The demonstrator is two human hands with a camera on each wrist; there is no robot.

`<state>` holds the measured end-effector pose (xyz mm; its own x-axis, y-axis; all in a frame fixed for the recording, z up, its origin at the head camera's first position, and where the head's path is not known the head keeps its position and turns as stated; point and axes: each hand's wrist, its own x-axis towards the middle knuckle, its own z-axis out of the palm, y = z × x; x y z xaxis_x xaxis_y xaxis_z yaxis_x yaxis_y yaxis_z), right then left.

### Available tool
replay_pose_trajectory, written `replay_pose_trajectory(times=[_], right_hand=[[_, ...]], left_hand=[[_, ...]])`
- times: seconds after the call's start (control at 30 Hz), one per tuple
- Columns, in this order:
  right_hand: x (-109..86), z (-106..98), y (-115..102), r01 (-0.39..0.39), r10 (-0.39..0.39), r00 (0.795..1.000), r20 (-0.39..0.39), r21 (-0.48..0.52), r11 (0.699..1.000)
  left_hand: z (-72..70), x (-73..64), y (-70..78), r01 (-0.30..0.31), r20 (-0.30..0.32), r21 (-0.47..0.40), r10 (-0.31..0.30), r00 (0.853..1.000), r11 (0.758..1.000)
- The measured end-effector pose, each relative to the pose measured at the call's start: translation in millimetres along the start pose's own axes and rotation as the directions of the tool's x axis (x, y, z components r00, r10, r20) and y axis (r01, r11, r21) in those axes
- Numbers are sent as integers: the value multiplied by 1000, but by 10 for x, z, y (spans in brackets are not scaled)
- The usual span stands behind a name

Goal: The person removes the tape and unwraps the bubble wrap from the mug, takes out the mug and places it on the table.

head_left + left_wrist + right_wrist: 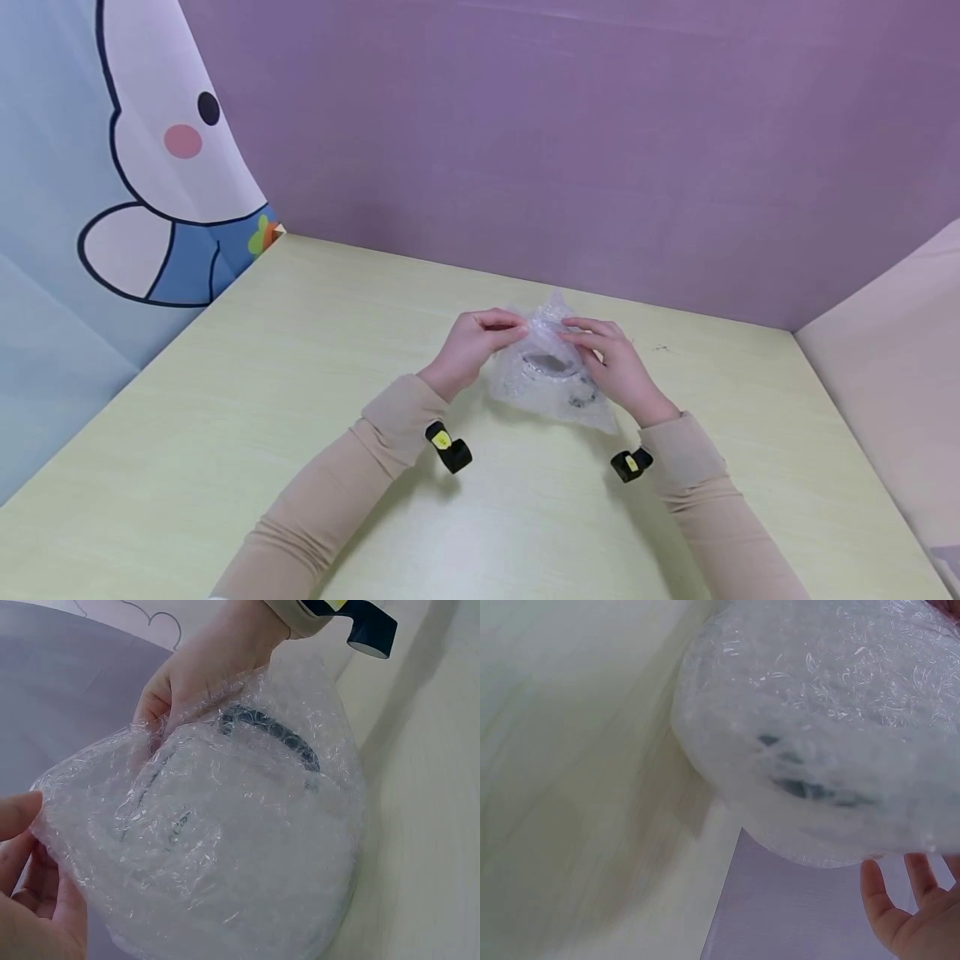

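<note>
A clear bubble-wrap bag (551, 392) is held up between both hands, over the table. Through the film show a dark curved band (274, 731) and a small dark mark (180, 825); the kind of thing inside cannot be told. My left hand (480, 346) pinches the upper left edge of the bag between thumb and fingertips. Against its upper right side lies my right hand (615, 362), fingers mostly extended across the film and touching it. In the left wrist view, film overlaps the right fingers. The right wrist view has these fingers spread near the bag's edge.
The pale wooden table (300, 400) meets a purple cloth backdrop (525, 150) behind the bag. A cartoon-printed curtain (60, 208) hangs at left, and a pale wall (900, 358) stands at right. Black camera straps (450, 450) are worn on both wrists.
</note>
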<state>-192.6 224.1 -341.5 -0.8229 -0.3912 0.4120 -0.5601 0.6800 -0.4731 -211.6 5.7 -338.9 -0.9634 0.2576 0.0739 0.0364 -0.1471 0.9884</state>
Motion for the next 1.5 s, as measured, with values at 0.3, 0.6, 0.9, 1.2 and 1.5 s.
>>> replay_pose_trajectory(times=[0.3, 0.6, 0.9, 1.2, 1.5], right_hand=[[-20, -2, 34, -4, 4, 1000, 0, -13, 1000], [-27, 2, 37, -8, 9, 1000, 3, -23, 1000], [-13, 7, 58, 22, -23, 1000, -7, -21, 1000], [-30, 21, 74, 22, -23, 1000, -10, -34, 999], [-43, 22, 63, -32, 32, 999, -10, -6, 999]], left_hand=[[53, 0, 164, -169, 189, 437, 93, 977, 883], [247, -70, 338, -413, 354, 761, 213, 911, 500], [217, -135, 279, -515, 406, 751, 327, 853, 412], [144, -130, 145, -475, 329, 615, 343, 880, 629], [102, -65, 60, -270, 153, 382, 228, 962, 884]])
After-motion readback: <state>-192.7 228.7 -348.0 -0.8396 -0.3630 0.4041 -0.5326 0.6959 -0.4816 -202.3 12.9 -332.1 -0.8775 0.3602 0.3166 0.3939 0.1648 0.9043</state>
